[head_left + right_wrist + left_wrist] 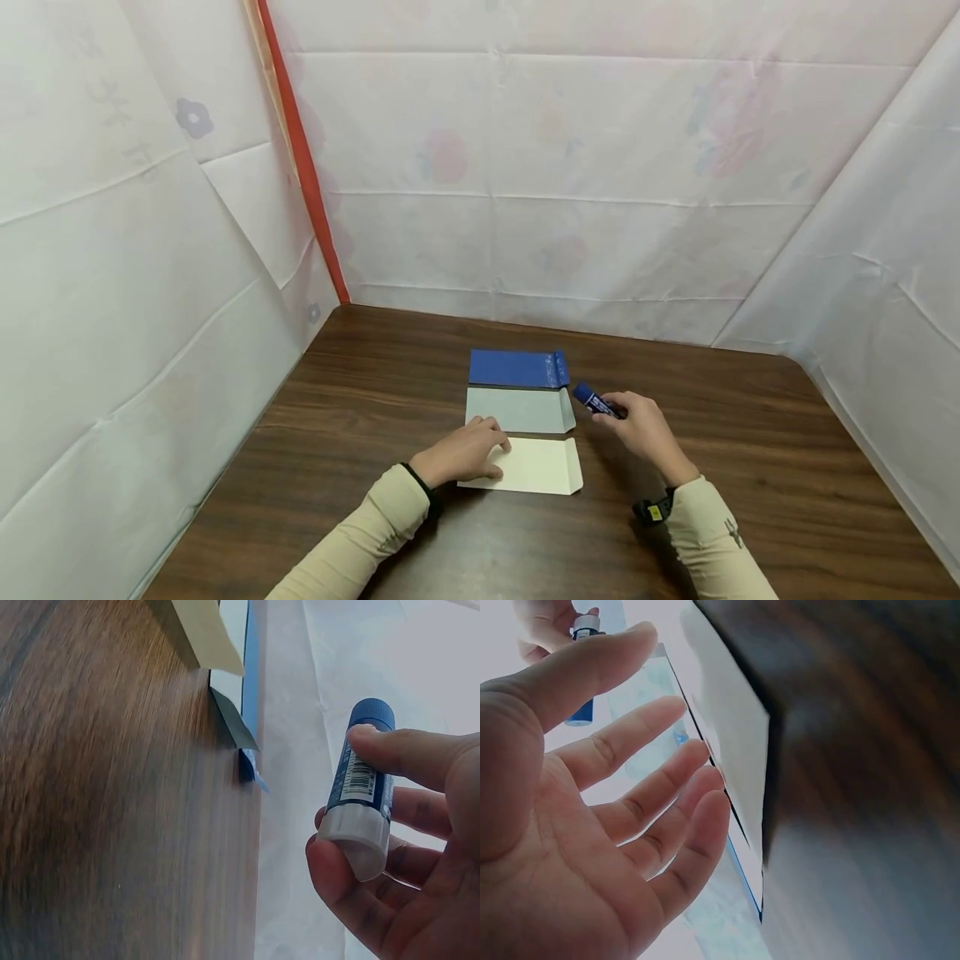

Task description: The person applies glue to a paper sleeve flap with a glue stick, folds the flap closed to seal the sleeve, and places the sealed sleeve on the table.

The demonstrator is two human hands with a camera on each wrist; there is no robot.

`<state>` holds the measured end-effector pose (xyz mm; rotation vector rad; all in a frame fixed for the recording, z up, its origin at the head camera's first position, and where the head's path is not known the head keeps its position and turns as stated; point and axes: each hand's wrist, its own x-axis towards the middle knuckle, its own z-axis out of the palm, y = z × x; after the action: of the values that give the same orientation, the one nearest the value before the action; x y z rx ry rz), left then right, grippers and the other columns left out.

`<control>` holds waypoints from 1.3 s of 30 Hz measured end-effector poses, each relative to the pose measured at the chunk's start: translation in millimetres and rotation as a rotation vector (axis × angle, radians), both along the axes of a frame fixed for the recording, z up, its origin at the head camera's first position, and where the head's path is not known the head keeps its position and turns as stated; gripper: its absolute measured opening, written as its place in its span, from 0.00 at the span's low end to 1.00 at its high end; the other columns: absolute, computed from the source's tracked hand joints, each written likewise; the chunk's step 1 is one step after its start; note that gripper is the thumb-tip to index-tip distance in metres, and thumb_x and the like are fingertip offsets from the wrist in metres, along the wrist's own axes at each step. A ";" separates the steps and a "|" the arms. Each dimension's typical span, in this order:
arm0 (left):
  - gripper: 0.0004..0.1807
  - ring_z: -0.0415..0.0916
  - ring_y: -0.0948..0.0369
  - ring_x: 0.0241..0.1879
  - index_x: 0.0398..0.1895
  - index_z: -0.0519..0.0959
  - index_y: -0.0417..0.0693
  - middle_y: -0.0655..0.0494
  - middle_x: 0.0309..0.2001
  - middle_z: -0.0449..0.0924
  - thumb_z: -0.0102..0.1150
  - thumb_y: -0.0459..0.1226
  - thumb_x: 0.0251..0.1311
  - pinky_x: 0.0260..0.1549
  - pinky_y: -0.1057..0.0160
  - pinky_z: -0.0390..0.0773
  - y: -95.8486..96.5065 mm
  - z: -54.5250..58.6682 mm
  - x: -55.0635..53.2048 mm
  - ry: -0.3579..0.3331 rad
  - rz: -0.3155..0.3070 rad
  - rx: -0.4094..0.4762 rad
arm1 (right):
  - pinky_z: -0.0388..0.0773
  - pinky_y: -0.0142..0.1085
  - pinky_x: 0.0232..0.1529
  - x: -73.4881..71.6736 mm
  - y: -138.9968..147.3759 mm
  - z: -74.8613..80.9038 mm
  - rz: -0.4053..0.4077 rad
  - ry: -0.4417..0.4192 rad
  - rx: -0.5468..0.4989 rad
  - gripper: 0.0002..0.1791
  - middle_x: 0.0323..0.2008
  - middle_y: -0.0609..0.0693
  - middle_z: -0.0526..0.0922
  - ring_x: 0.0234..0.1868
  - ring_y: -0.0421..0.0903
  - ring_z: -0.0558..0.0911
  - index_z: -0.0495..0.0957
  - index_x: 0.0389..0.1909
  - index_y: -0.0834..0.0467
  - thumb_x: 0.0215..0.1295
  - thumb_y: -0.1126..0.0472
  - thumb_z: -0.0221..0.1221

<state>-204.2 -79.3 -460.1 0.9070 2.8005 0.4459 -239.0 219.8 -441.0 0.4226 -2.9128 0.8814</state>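
Observation:
My right hand [637,427] grips a glue stick [358,776] with a blue cap and a white base, held over the table right of the envelopes. A cream envelope [532,467] lies nearest me, its flap at the right end. My left hand [465,452] is over its left part, fingers spread and gently bent, holding nothing; in the left wrist view the fingertips are right at the envelope's edge. Beyond it lie a pale grey-green envelope [517,410] and a blue envelope [510,368], the blue one's flap patterned with light marks.
The envelopes lie in a column on a dark wood-grain table [360,392]. White patterned sheets [570,167] hang behind the table and along both sides. A red strip [300,150] runs down the back left corner.

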 end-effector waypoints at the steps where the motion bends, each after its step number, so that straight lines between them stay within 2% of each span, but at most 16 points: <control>1: 0.18 0.71 0.57 0.45 0.47 0.83 0.49 0.53 0.47 0.78 0.71 0.44 0.54 0.45 0.63 0.74 0.1 0.2 0.1 -0.003 0.000 0.008 | 0.74 0.36 0.33 0.5 -0.8 0.1 0.000 0.002 -0.004 0.18 0.39 0.57 0.84 0.35 0.46 0.79 0.82 0.49 0.63 0.61 0.57 0.66; 10: 0.19 0.72 0.55 0.48 0.53 0.81 0.48 0.51 0.50 0.78 0.65 0.43 0.61 0.48 0.60 0.75 0.8 0.2 -2.2 -0.029 0.038 0.069 | 0.73 0.35 0.32 1.8 -8.6 1.8 0.044 0.040 -0.043 0.17 0.36 0.54 0.84 0.33 0.43 0.77 0.84 0.47 0.63 0.60 0.58 0.67; 16: 0.23 0.73 0.54 0.46 0.60 0.76 0.44 0.48 0.49 0.78 0.63 0.42 0.63 0.47 0.56 0.75 2.1 1.5 -6.9 0.016 0.076 0.147 | 0.72 0.32 0.30 0.1 -13.6 3.0 0.064 0.063 -0.069 0.15 0.33 0.52 0.83 0.31 0.41 0.75 0.84 0.45 0.62 0.58 0.60 0.68; 22: 0.23 0.73 0.53 0.49 0.60 0.76 0.43 0.47 0.50 0.77 0.62 0.41 0.63 0.49 0.54 0.75 2.5 3.0 -6.1 0.023 0.113 0.213 | 0.71 0.29 0.28 2.8 -20.3 2.9 0.101 0.071 -0.115 0.13 0.31 0.50 0.82 0.29 0.39 0.74 0.85 0.43 0.61 0.57 0.62 0.69; 30: 0.23 0.74 0.53 0.49 0.61 0.75 0.43 0.47 0.52 0.77 0.60 0.41 0.65 0.45 0.53 0.76 4.2 1.4 -5.3 0.068 0.164 0.336 | 0.73 0.28 0.27 9.1 -32.3 4.5 0.164 0.050 -0.166 0.13 0.31 0.51 0.82 0.28 0.39 0.73 0.85 0.42 0.62 0.57 0.62 0.69; 34: 0.23 0.76 0.52 0.48 0.62 0.74 0.43 0.46 0.53 0.77 0.59 0.41 0.66 0.44 0.53 0.77 6.6 3.3 -6.1 0.073 0.181 0.404 | 0.73 0.28 0.27 11.1 -37.1 6.0 0.181 0.056 -0.154 0.14 0.33 0.51 0.83 0.29 0.39 0.74 0.85 0.43 0.62 0.58 0.61 0.69; 39: 0.23 0.79 0.54 0.45 0.62 0.74 0.44 0.48 0.49 0.80 0.59 0.42 0.66 0.42 0.56 0.79 10.5 6.1 -7.6 0.095 0.198 0.465 | 0.73 0.28 0.27 12.2 -41.4 5.5 0.209 0.073 -0.144 0.14 0.32 0.50 0.82 0.28 0.37 0.74 0.85 0.43 0.62 0.57 0.61 0.69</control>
<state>-211.8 -68.9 -454.0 0.7379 2.9384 1.1476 -226.8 178.4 -435.5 0.7404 -2.7526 1.0692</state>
